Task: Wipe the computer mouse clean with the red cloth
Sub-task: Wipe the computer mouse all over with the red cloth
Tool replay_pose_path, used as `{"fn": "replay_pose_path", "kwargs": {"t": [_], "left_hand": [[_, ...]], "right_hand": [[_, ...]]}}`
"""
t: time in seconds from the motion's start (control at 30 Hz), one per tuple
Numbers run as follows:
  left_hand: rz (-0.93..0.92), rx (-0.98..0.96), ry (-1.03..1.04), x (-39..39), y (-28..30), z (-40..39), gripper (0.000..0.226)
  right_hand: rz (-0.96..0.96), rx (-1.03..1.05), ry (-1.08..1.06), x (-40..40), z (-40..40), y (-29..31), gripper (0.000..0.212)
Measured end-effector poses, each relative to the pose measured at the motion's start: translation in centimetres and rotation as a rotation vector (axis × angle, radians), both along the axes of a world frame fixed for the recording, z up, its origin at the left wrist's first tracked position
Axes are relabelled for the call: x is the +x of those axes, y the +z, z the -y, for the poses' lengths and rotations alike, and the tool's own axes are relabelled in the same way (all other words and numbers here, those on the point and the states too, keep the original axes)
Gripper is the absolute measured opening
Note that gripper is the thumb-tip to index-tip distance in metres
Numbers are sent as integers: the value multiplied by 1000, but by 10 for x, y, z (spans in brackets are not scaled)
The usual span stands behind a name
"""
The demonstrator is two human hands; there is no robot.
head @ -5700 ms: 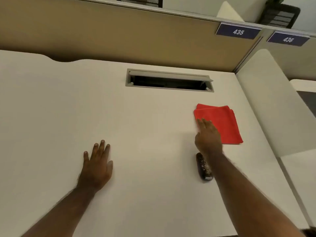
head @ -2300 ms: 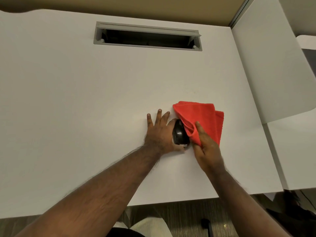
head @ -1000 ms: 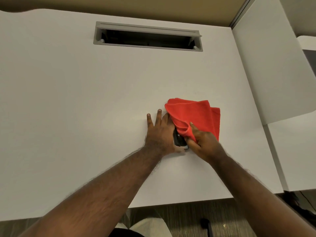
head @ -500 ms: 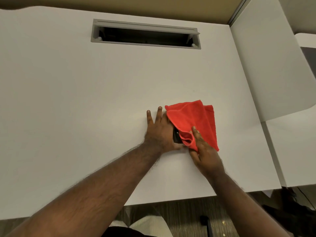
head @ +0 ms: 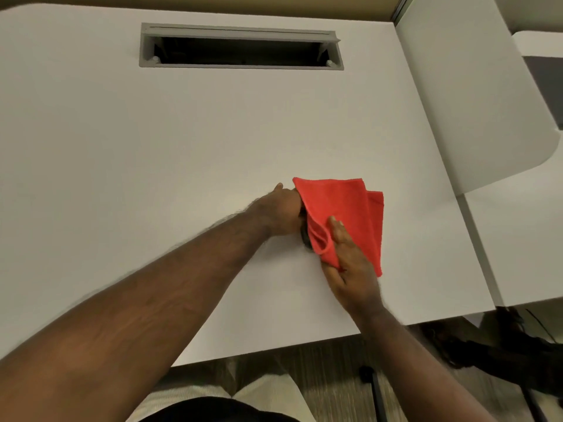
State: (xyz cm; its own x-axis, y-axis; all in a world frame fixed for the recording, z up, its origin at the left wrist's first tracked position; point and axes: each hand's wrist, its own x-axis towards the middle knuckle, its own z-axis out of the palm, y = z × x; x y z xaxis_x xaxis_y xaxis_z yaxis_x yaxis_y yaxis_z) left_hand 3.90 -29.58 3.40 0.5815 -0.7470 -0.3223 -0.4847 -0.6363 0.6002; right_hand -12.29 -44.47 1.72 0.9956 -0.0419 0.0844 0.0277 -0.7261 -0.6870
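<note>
The red cloth (head: 344, 214) is draped over the black computer mouse (head: 305, 237), of which only a dark sliver shows at the cloth's left edge. My left hand (head: 281, 210) is curled around the mouse's left side, its fingers hidden under the cloth. My right hand (head: 350, 263) grips the cloth's near corner, thumb on top, and presses it against the mouse. All of this sits on the white desk (head: 152, 147), right of centre.
A grey cable slot (head: 240, 45) is cut into the desk at the back. A white side panel (head: 475, 95) rises on the right. The desk's front edge (head: 274, 348) runs just below my right wrist, with floor and my lap beneath it.
My left hand has turned from lying flat to curling around the mouse. The cloth has shifted over the mouse, hiding more of it, and my right hand has slid slightly toward me.
</note>
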Motion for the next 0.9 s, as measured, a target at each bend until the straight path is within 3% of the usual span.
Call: {"fn": "replay_pose_path", "kwargs": {"t": [0.1,0.2,0.3,0.4,0.5,0.57,0.63,0.77,0.9], "left_hand": [[11,6,29,1,-1,0,34],[-35,15,-13,4,-4,0,5],[1,138,-25,7,-4,2,43],[-29,95,-7,9,-2,4,51],[-71,35,84,6,-4,3,65],[-53,35,145,4,-3,2,69],[-23,-30,144,6,-3,1,55],[-21,-68,-13,14,8,2,36],[-117,-22,22,11,10,11,11]], "right_hand": [[12,-273,118,4,-6,-6,44],[-7,-381,73,8,-8,-8,38],[5,-415,106,7,-9,-9,49],[-59,-213,-76,8,-8,-7,60],[-107,161,-538,14,5,-1,12],[-89,284,-684,16,14,0,39],[-21,330,-712,16,17,10,41],[101,226,-478,5,9,11,25],[42,-236,6,-9,-8,-10,55]]}}
